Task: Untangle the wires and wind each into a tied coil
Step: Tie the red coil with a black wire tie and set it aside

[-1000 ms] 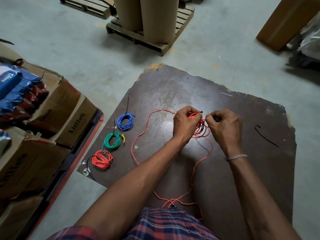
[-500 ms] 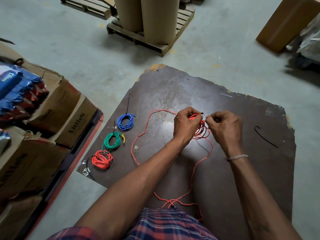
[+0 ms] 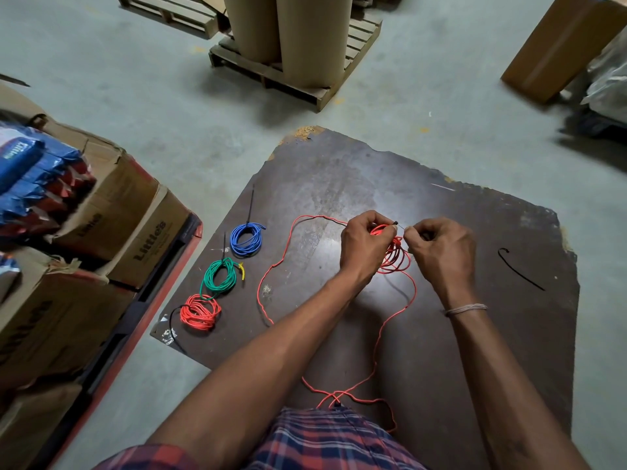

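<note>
Orange-red wire (image 3: 393,256), thin and limp, is half-wound at frame centre; long slack trails over the dark worktop (image 3: 339,171). Left hand (image 3: 364,245) fingers curl round the coil; right hand (image 3: 441,252) fingers pinch a black tie (image 3: 396,224). Best held at the bundle, since loose loops likely spring apart. Blue coil (image 3: 246,239), green coil (image 3: 220,277) and red coil (image 3: 199,312) lie tied at left.

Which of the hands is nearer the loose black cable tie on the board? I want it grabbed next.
Right. The right hand sits just left of the black cable tie, pinching a tie end at the red coil; the left hand lies beyond it.
</note>
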`<action>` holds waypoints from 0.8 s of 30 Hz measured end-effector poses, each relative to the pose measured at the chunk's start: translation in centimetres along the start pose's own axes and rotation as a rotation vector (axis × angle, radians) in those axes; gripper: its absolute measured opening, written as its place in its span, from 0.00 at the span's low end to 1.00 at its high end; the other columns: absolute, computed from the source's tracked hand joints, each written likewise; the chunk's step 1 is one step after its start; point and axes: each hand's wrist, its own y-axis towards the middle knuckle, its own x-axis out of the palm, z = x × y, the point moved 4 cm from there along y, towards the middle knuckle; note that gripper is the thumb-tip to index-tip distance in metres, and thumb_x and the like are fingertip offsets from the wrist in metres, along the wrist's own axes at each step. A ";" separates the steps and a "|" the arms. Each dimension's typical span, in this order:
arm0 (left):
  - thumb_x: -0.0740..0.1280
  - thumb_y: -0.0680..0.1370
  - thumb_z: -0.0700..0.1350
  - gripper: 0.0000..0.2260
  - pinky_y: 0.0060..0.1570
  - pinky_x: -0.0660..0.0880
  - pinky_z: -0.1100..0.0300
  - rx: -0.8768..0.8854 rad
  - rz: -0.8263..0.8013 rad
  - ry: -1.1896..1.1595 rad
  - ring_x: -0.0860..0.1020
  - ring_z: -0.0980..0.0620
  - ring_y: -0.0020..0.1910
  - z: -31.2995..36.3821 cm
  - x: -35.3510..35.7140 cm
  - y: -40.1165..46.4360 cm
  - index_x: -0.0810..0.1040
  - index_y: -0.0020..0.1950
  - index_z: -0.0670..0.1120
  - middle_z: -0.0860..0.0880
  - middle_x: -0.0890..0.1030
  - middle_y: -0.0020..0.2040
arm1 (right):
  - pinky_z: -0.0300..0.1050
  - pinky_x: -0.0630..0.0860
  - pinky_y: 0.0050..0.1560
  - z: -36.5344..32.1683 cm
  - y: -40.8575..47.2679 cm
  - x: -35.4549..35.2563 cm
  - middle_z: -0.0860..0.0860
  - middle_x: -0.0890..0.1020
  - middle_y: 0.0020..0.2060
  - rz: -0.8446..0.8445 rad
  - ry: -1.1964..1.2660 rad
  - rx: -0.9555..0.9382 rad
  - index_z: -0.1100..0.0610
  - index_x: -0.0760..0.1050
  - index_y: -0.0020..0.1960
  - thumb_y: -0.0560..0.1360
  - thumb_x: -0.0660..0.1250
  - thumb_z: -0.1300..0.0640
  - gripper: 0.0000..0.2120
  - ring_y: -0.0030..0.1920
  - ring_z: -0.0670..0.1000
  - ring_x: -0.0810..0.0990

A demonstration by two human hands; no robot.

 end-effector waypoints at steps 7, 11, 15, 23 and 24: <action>0.73 0.74 0.41 0.01 0.49 0.82 0.52 0.039 -0.038 0.008 0.84 0.55 0.42 0.2 -0.1 -0.2 0.84 0.44 0.46 0.52 0.86 0.40 | 0.48 0.79 0.37 0.3 -0.1 0.0 0.52 0.83 0.28 -0.007 0.031 0.015 0.58 0.84 0.35 0.73 0.69 0.54 0.11 0.31 0.52 0.82; 0.73 0.74 0.41 0.01 0.48 0.82 0.55 0.072 -0.073 0.033 0.84 0.56 0.42 0.3 -0.1 -0.3 0.84 0.44 0.46 0.52 0.85 0.40 | 0.50 0.80 0.37 0.9 -0.1 0.3 0.52 0.83 0.27 -0.018 0.069 0.057 0.58 0.83 0.35 0.74 0.68 0.52 0.13 0.31 0.53 0.83; 0.73 0.75 0.42 0.01 0.48 0.81 0.54 0.087 -0.094 0.060 0.84 0.56 0.42 0.1 -0.3 -0.3 0.84 0.44 0.46 0.52 0.86 0.40 | 0.53 0.82 0.39 1.7 -0.2 0.6 0.51 0.84 0.29 -0.066 0.094 0.094 0.57 0.85 0.38 0.75 0.69 0.49 0.14 0.32 0.52 0.85; 0.72 0.75 0.43 0.02 0.47 0.80 0.54 0.108 -0.076 0.149 0.83 0.57 0.42 0.1 -0.6 -0.1 0.84 0.44 0.47 0.53 0.85 0.40 | 0.44 0.79 0.45 1.9 -1.1 0.5 0.50 0.86 0.35 -0.078 0.099 0.145 0.55 0.86 0.48 0.75 0.73 0.53 0.06 0.39 0.50 0.84; 0.72 0.75 0.43 0.02 0.47 0.80 0.54 0.111 -0.070 0.153 0.83 0.57 0.42 0.1 -0.7 -0.1 0.84 0.44 0.47 0.53 0.85 0.40 | 0.43 0.77 0.43 2.0 -1.3 0.4 0.49 0.84 0.33 -0.054 0.103 0.154 0.54 0.85 0.48 0.74 0.74 0.54 0.05 0.38 0.50 0.83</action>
